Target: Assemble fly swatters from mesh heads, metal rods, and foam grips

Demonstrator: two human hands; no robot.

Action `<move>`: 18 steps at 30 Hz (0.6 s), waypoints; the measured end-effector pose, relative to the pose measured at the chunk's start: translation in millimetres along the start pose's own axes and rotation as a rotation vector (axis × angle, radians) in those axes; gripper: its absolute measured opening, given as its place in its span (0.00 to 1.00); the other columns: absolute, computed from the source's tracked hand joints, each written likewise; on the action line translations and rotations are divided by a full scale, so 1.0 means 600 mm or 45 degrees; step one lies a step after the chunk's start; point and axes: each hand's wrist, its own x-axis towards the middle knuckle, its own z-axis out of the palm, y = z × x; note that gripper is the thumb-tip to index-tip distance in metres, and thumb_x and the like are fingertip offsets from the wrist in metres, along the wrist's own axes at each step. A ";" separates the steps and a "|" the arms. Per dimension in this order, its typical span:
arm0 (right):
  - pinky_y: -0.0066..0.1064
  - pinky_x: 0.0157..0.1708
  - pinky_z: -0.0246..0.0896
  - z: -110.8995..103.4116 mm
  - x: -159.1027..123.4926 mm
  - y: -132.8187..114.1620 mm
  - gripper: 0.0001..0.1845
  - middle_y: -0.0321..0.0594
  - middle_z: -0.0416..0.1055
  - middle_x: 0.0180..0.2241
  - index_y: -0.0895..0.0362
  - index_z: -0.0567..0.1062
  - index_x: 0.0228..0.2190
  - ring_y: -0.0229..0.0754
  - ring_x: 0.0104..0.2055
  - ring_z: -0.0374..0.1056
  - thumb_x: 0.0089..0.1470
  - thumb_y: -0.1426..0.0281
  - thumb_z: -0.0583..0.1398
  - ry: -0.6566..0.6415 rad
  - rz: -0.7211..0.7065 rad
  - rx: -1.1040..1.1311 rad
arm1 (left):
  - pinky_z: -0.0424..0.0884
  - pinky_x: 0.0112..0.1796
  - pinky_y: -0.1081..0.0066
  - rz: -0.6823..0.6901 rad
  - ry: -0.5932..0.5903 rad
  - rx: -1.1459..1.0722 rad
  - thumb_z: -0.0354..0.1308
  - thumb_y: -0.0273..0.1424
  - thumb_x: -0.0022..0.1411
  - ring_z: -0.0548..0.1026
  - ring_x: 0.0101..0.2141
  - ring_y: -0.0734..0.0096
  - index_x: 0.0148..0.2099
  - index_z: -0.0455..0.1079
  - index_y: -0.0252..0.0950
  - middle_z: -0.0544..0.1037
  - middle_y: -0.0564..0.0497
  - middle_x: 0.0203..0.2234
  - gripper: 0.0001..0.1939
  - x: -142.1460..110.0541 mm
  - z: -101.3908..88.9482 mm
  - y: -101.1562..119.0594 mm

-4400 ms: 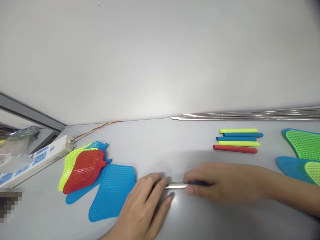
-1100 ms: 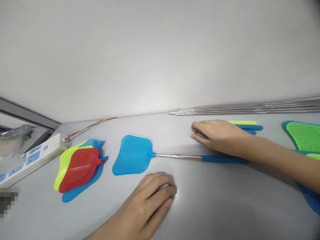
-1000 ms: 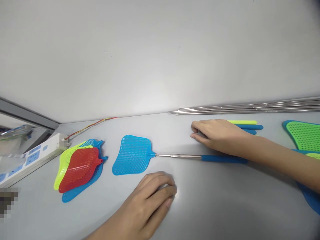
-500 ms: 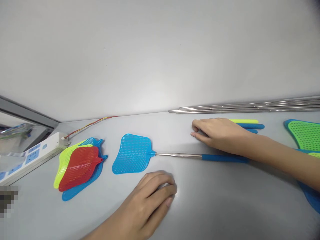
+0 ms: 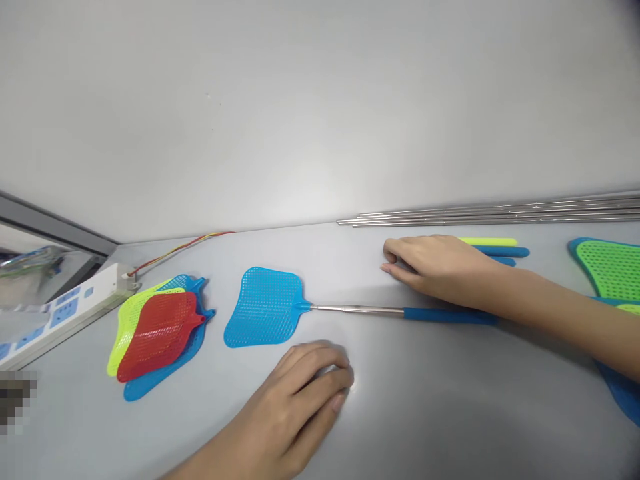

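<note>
Left hand (image 5: 295,403) now off blue swatter (image 5: 363,310)

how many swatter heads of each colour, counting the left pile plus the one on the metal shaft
Blue: 3 (attached head on the metal shaft, upper pile head, lower pile head)
Red: 1 (red head)
Yellow: 1 (yellow head)
Total: 5 visible

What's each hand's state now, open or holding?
Left hand: open, loosely curled, nothing visibly held.
Right hand: fingers curled at the coloured tubes; whether it grips one cannot be told.
</note>
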 end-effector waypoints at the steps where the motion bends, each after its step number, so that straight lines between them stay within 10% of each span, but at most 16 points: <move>1: 0.28 0.20 0.41 0.001 0.000 0.000 0.11 0.34 0.67 0.26 0.55 0.61 0.27 0.37 0.23 0.58 0.58 0.63 0.46 0.000 0.003 0.003 | 0.65 0.46 0.72 0.000 -0.003 0.004 0.47 0.20 0.60 0.64 0.46 0.70 0.45 0.63 0.35 0.67 0.47 0.42 0.12 0.000 0.000 0.000; 18: 0.30 0.21 0.41 0.011 0.004 -0.012 0.12 0.38 0.68 0.27 0.57 0.65 0.30 0.40 0.24 0.62 0.59 0.66 0.46 0.064 -0.006 -0.156 | 0.67 0.45 0.69 0.014 0.027 0.028 0.46 0.21 0.61 0.66 0.45 0.68 0.45 0.64 0.35 0.69 0.45 0.41 0.12 0.001 0.000 0.000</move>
